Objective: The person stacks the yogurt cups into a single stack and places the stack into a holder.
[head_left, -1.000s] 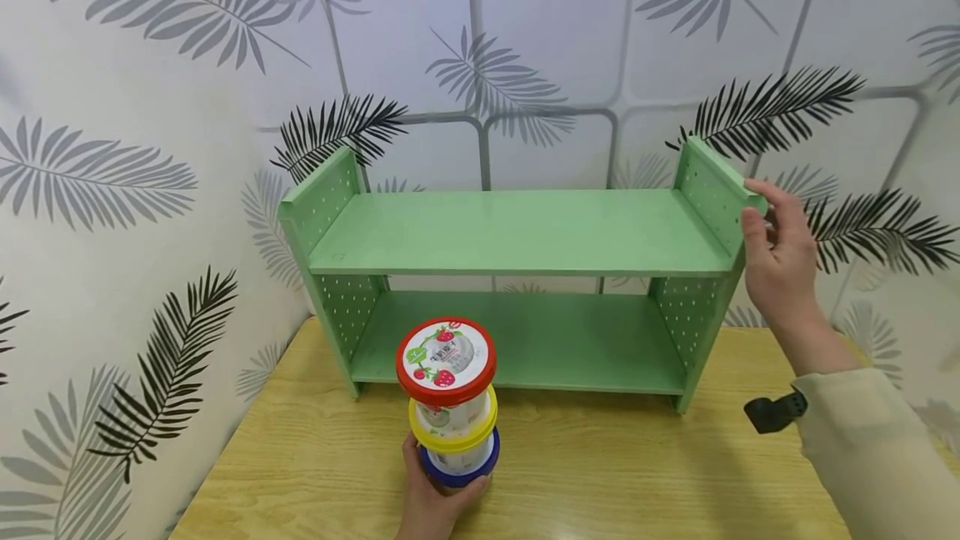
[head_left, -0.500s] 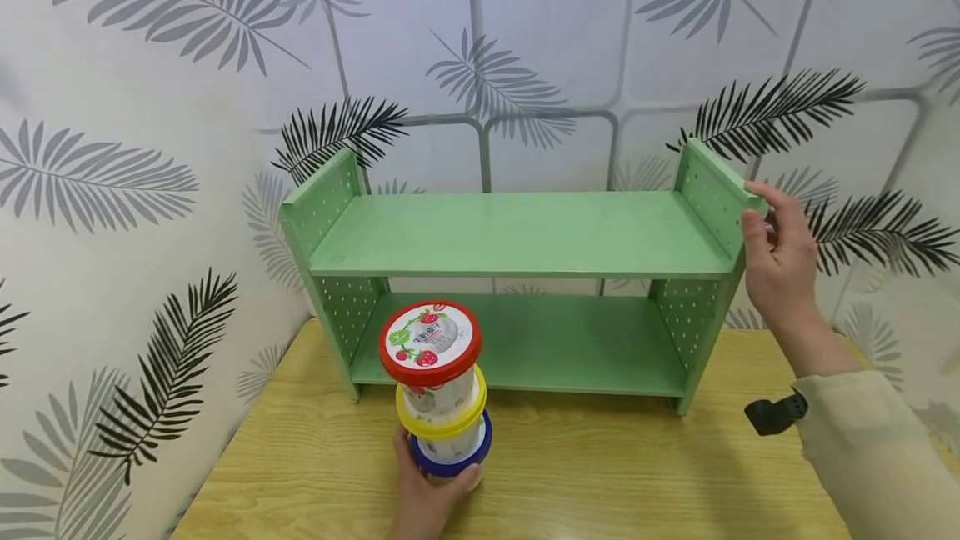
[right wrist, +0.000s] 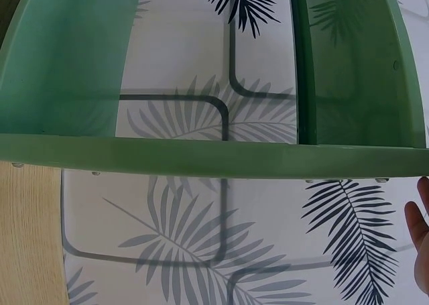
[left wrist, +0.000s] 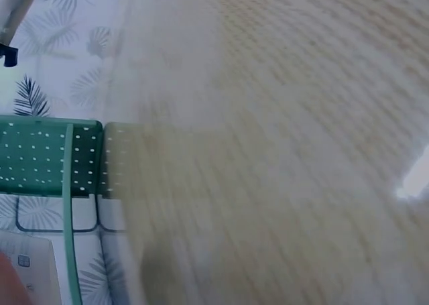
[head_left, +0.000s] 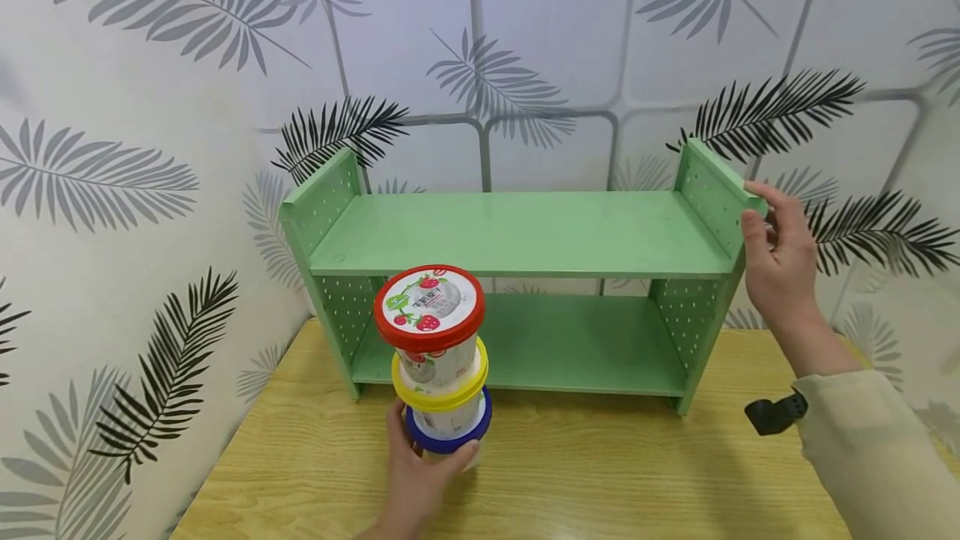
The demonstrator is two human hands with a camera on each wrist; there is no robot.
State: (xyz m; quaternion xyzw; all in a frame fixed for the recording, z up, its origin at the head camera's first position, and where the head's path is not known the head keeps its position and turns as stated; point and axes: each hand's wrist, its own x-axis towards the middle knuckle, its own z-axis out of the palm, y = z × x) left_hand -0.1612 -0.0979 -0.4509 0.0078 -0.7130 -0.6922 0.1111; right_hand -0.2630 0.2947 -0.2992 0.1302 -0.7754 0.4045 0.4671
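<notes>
Three white tubs stand in a stack, slightly tilted, in the head view. The top tub has a red lid (head_left: 430, 307) with strawberries printed on it, the middle one a yellow lid (head_left: 439, 398), the lowest a blue lid (head_left: 448, 444). My left hand (head_left: 416, 473) grips the lowest tub from below left, thumb at the near side. A piece of white tub (left wrist: 30, 265) shows in the left wrist view's lower left corner. My right hand (head_left: 783, 265) holds the upper front corner of the green shelf's right side panel (head_left: 720, 198). In the right wrist view its fingertips (right wrist: 417, 224) show at that panel's end.
The green two-tier shelf (head_left: 517, 232) stands at the back of the wooden table (head_left: 600, 473). Its lower board (head_left: 577, 348) lies behind the tub stack. Patterned wall covering (head_left: 547, 23) rises behind and at the left. A dark wrist device (head_left: 776, 413) sticks out from my right sleeve.
My left hand has carried the tub stack left, then upward and closer to the shelf. The right hand stays at the shelf's corner.
</notes>
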